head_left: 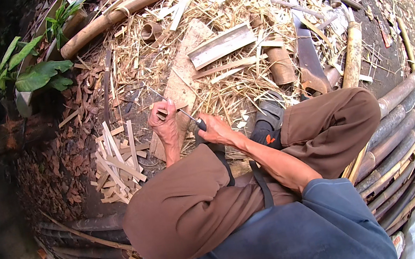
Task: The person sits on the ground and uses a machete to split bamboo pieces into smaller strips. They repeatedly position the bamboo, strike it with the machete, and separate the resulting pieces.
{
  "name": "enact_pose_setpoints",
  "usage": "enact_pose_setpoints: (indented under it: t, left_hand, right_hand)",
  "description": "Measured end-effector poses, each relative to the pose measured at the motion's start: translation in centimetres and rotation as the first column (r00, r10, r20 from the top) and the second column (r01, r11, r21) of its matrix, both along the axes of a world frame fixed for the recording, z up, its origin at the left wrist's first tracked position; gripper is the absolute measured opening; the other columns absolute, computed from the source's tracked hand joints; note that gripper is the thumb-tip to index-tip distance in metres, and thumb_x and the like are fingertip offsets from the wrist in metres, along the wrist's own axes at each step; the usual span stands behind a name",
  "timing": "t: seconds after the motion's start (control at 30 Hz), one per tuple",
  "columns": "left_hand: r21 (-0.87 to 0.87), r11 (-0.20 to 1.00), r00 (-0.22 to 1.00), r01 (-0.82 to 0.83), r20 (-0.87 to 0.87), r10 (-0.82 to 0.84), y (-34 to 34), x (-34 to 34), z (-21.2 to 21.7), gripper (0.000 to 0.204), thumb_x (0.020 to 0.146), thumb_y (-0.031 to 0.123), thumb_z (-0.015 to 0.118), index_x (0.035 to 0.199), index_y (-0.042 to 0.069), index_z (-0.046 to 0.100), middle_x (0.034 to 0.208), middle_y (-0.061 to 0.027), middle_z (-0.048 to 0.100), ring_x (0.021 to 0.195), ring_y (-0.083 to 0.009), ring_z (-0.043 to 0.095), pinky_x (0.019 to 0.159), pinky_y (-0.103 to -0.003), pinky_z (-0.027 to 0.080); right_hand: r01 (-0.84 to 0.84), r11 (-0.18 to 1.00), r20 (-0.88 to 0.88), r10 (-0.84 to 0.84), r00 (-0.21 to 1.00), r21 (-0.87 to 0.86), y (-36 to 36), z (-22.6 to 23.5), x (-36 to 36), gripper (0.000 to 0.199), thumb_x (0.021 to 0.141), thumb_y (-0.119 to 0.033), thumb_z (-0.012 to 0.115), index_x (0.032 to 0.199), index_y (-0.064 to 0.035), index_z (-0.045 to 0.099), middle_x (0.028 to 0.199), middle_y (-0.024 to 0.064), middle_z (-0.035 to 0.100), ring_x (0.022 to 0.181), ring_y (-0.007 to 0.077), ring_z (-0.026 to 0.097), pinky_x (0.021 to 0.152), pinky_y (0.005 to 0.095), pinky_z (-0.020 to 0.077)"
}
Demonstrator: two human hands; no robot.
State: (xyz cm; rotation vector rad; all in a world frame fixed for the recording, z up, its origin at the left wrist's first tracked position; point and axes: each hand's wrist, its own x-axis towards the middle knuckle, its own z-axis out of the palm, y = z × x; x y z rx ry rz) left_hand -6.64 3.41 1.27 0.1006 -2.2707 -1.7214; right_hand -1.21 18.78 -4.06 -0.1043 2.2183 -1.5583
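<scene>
My right hand [216, 129] is closed round the dark handle of a knife [187, 114]. Its narrow blade slants up and leftward, passing beside the left thumb. My left hand [164, 124] is closed on a short bamboo strip [162, 116], mostly hidden by the fingers. Both hands are over a worn wooden board [182, 84] lying between my feet. To the left of my left hand lies a loose pile of cut bamboo strips [125, 168]. A split bamboo half [221, 46] rests across the board's far part.
A hand saw [309, 52] lies at the right, beside a short bamboo tube [280, 65] and a longer bamboo pole [352, 54]. Shavings [221, 12] cover the ground ahead. Stacked bamboo poles [401, 108] curve along the right. A leafy plant [42, 75] stands far left.
</scene>
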Motion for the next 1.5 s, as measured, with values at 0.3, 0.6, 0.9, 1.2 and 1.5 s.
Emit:
enact_pose_setpoints:
  t: [0.3,0.6,0.9,1.2,1.5]
  left_hand:
    - [0.138,0.982,0.987,-0.132,-0.073,0.143,-1.9,0.8,-1.6,0.019,0.091,0.010,0.063,0.076,0.005,0.053,0.070,-0.0023,0.057,0.066,-0.0095,0.051,0.063,-0.025,0.043]
    - [0.142,0.989,0.996,0.044,-0.078,-0.034,1.8,-0.6,-0.6,0.022,0.090,0.010,0.065,0.073,0.006,0.050,0.067,0.0018,0.050,0.064,-0.0067,0.042,0.057,-0.025,0.037]
    - [0.094,0.994,0.998,0.049,-0.039,-0.046,3.2,-0.4,1.2,0.023,0.089,0.009,0.063,0.071,0.006,0.049,0.064,0.0031,0.045,0.059,-0.0064,0.037,0.053,-0.024,0.033]
    - [0.038,0.983,0.982,0.180,-0.058,-0.177,3.2,-1.9,-0.7,0.023,0.092,0.015,0.062,0.074,0.009,0.051,0.066,0.0062,0.045,0.062,-0.0050,0.038,0.055,-0.023,0.033]
    - [0.238,0.968,0.996,-0.085,0.012,0.084,-4.2,-1.2,-0.8,0.022,0.091,0.024,0.064,0.091,0.003,0.059,0.077,-0.0056,0.061,0.071,-0.0159,0.058,0.070,-0.030,0.047]
  right_hand:
    - [-0.067,0.934,-0.105,0.110,0.988,0.351,0.6,-0.5,-0.8,0.034,0.080,-0.016,0.066,0.104,-0.0033,0.045,0.078,0.0232,0.062,0.079,0.0455,0.062,0.068,0.0526,0.0499]
    - [0.037,0.996,0.026,-0.035,0.999,-0.076,0.9,-2.9,-0.1,0.027,0.078,-0.013,0.062,0.100,0.0004,0.056,0.068,0.0114,0.055,0.061,0.0226,0.056,0.058,0.0370,0.0467]
    - [0.061,0.979,-0.127,-0.036,0.991,0.192,2.1,-3.5,1.1,0.023,0.079,-0.014,0.063,0.095,-0.0021,0.052,0.065,0.0135,0.057,0.059,0.0277,0.057,0.056,0.0392,0.0470]
    - [0.019,1.000,-0.085,-0.018,0.996,0.010,2.8,-6.7,1.2,0.028,0.076,-0.014,0.065,0.099,0.0005,0.056,0.073,0.0118,0.058,0.071,0.0251,0.058,0.065,0.0379,0.0486]
    - [-0.147,0.989,-0.015,0.148,0.989,0.024,2.3,-3.3,1.0,0.026,0.081,-0.024,0.062,0.096,-0.0031,0.061,0.071,0.0108,0.063,0.062,0.0231,0.059,0.059,0.0375,0.0503]
